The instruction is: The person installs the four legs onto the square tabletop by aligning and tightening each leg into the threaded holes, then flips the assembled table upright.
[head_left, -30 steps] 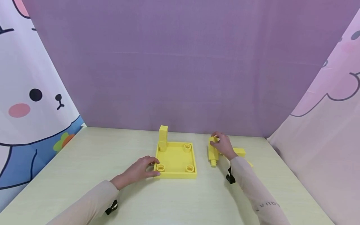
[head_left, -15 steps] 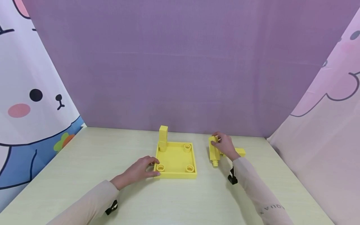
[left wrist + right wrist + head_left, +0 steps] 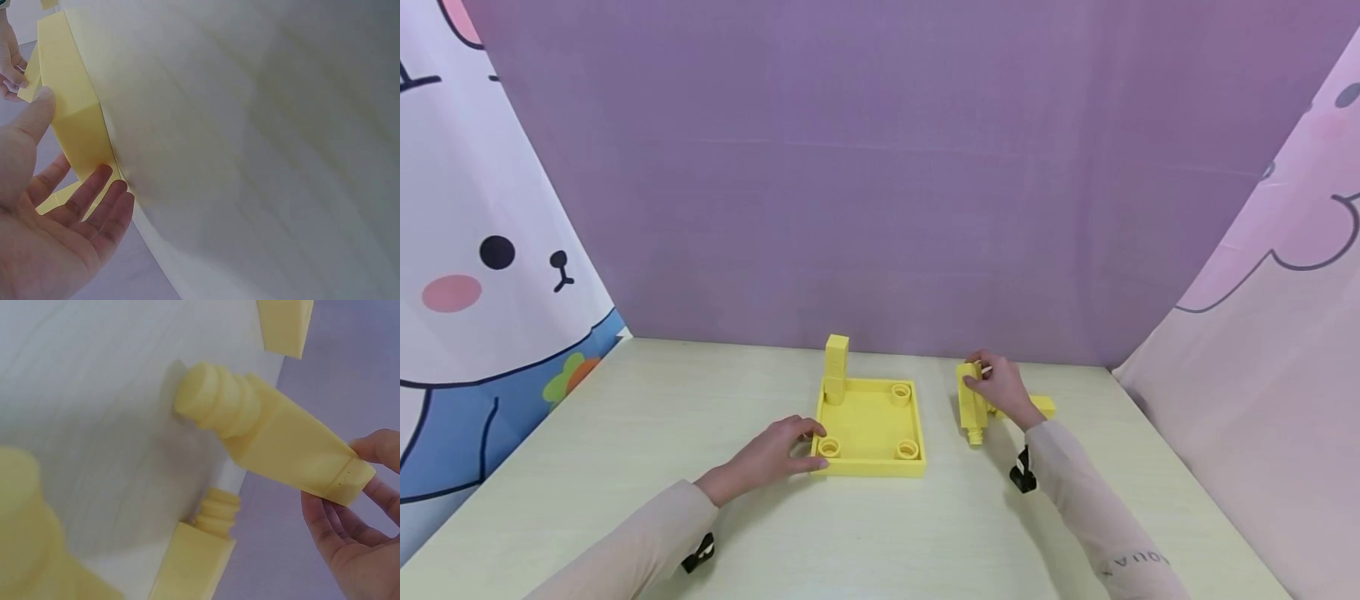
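A shallow yellow square base (image 3: 868, 425) with raised edges lies on the table, round threaded sockets in its corners. One square leg (image 3: 837, 367) stands upright in its far left corner. At the near left corner my left hand (image 3: 771, 457) grips the base, thumb at the front wall and fingers at the left side. To the right of the base, my right hand (image 3: 1002, 387) pinches a yellow leg (image 3: 973, 404) by its plain end. The right wrist view shows the threaded end of this held leg (image 3: 287, 444) pointing away from the fingers.
Beyond the right hand lies another yellow leg (image 3: 1042, 406), partly hidden by hand and sleeve. In the right wrist view, a threaded leg (image 3: 194, 562) and a blurred yellow piece (image 3: 37, 544) are near the held one. A purple cloth (image 3: 880, 183) hangs behind the table.
My right hand has shifted slightly right with the leg, whose threaded end has swung a little rightward. A yellow tip beside the right sleeve is now hidden. My left hand stays in place.
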`<action>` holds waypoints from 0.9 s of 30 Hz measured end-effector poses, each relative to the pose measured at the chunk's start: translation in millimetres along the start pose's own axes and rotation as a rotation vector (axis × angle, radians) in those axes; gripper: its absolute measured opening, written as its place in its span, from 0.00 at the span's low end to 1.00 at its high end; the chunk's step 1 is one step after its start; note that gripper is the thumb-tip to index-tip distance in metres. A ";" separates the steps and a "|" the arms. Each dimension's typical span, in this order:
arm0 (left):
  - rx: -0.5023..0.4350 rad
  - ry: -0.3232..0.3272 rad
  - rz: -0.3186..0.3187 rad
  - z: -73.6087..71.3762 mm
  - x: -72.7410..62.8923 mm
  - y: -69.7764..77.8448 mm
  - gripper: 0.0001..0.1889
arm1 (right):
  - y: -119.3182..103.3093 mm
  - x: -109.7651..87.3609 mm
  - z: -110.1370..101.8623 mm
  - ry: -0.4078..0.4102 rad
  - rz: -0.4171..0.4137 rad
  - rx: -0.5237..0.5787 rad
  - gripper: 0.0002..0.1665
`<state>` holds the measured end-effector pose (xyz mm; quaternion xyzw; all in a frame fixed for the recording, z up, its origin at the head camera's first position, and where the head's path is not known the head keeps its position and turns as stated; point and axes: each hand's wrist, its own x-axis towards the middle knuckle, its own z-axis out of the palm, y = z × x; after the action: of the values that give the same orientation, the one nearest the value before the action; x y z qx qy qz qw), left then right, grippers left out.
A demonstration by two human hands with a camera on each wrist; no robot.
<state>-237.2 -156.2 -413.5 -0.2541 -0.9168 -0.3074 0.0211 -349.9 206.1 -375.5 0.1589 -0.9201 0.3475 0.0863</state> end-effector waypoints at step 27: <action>-0.005 -0.004 -0.006 -0.1 0.6 -0.1 0.22 | -23.3 7.3 -13.8 0.016 -0.027 0.073 0.20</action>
<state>-237.8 -156.0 -413.4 -0.2520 -0.9169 -0.3090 0.0176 -347.8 197.1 -349.0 0.1715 -0.9038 0.3810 0.0925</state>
